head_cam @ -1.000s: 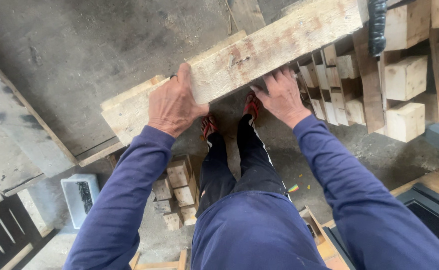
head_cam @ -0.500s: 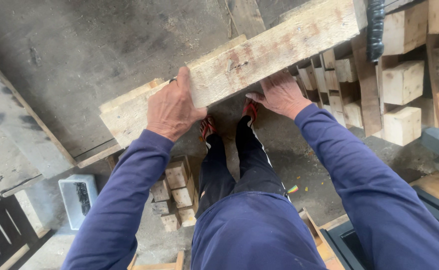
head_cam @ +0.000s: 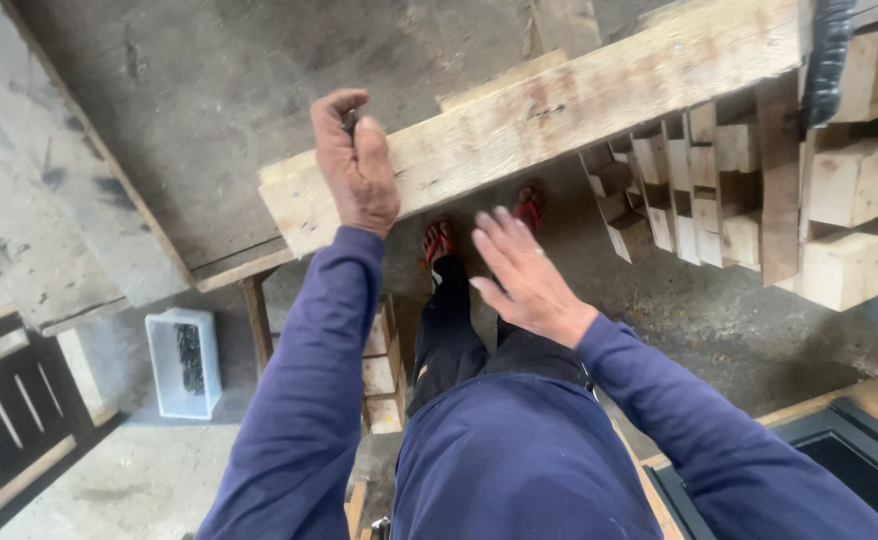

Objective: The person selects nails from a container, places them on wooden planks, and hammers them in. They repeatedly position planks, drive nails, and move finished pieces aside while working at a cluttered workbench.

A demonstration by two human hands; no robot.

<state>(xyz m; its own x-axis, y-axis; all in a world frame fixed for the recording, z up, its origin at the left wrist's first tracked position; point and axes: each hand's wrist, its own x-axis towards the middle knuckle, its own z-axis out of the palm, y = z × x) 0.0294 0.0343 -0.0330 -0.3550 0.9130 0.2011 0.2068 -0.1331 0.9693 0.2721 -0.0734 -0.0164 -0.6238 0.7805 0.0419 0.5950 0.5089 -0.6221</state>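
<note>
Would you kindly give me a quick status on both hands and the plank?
Left hand fisted on wooden plank. Right hand open, off it. Plank lies across stacked pallets.

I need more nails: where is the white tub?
In the head view, the white tub sits on the floor at lower left, beside the left arm and a wooden leg.

Rough woodworking yard or pallet workshop.

Bare, stained concrete floor (head_cam: 259, 80) across the upper left; a long unplaned plank (head_cam: 559, 110) running from centre to upper right; stacked pallets with square wooden blocks (head_cam: 849, 180) at right; more offcut blocks (head_cam: 384, 370) piled low at centre; weathered boards (head_cam: 49, 200) lying at left; a small white plastic crate (head_cam: 184, 362) at lower left.
</note>
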